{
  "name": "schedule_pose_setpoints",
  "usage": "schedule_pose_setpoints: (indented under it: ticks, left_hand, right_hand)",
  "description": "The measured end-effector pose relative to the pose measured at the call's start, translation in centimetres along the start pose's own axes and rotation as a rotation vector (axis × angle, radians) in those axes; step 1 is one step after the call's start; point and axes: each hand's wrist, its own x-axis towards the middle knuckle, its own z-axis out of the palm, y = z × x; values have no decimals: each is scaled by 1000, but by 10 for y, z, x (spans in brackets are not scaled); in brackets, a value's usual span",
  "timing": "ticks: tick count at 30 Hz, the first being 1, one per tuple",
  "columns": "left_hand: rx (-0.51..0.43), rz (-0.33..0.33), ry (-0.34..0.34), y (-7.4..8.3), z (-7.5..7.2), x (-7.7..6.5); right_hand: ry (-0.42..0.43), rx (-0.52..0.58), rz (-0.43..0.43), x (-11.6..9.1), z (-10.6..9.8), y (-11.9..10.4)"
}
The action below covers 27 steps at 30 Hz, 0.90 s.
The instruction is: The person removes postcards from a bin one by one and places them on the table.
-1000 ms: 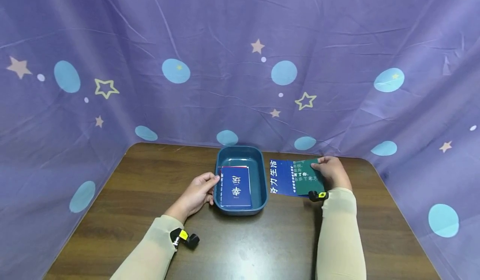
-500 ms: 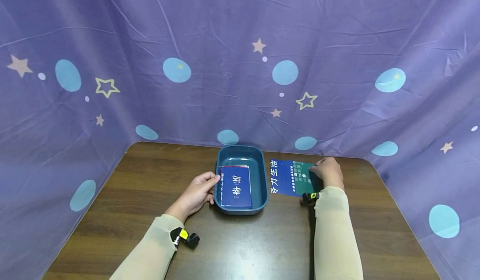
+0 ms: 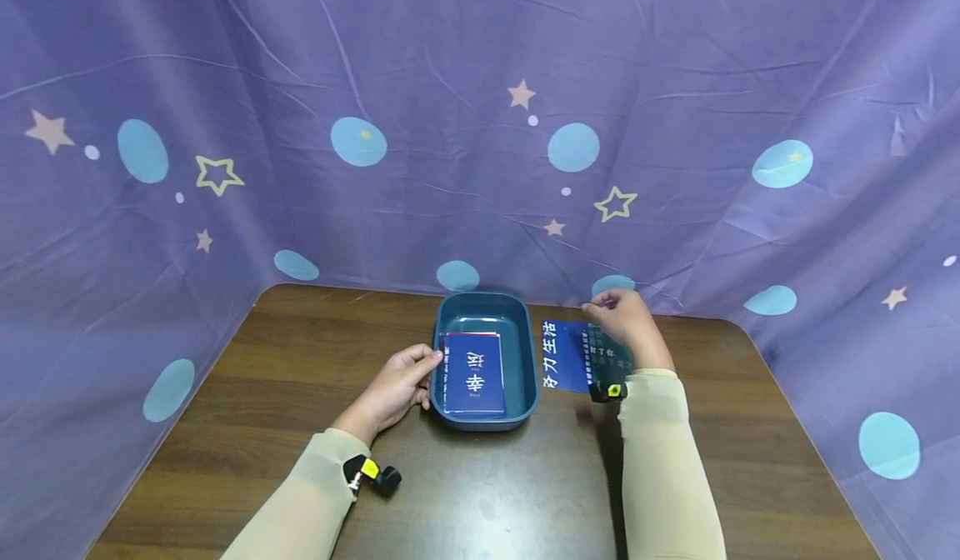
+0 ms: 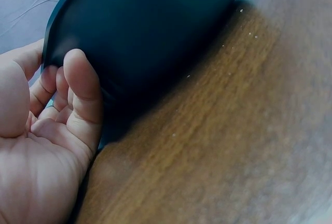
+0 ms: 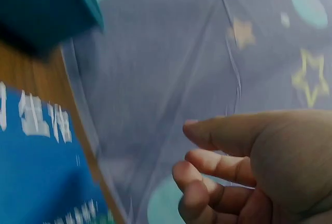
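My left hand (image 3: 396,387) grips the left rim of a dark teal plastic tray (image 3: 516,377), thumb at the rim and fingers along the outer wall, as the left wrist view shows. Blue cards with white characters lie stacked in the tray; the top card (image 3: 487,377) hides most of those beneath. Over the far edge of a green card (image 3: 611,366) hovers my right hand (image 3: 624,322), fingers loosely bent with nothing between them. A blue card (image 3: 564,358) with large white characters lies partly under the green one. Hand and arm shade the green card.
The brown wooden table (image 3: 300,343) carries the tray and cards. A purple curtain (image 3: 450,210) with stars and blue ovals hangs close behind its far edge. Each sleeve bears a small black wrist camera, such as the left camera (image 3: 384,480).
My right hand has come off the right edge of the green card, moving left and up above it. The left hand keeps its grip on the tray, which stays in place.
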Motion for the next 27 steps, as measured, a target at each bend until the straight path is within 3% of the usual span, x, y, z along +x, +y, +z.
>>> schedule_pose_setpoints:
  ticks: [9, 14, 22, 27]
  left_hand:
    - [-1, -8, 4, -2, 0, 0]
    - [8, -10, 23, -1, 0, -2]
    - [-4, -11, 18, -1, -2, -1]
    - [3, -3, 0, -1, -2, 1]
  right_hand:
    - [-146, 50, -133, -13, 37, -60]
    - [-238, 32, -154, -14, 65, -90]
    - [-464, -139, -115, -3, 103, -125]
    - [-496, -273, -82, 2, 117, -134]
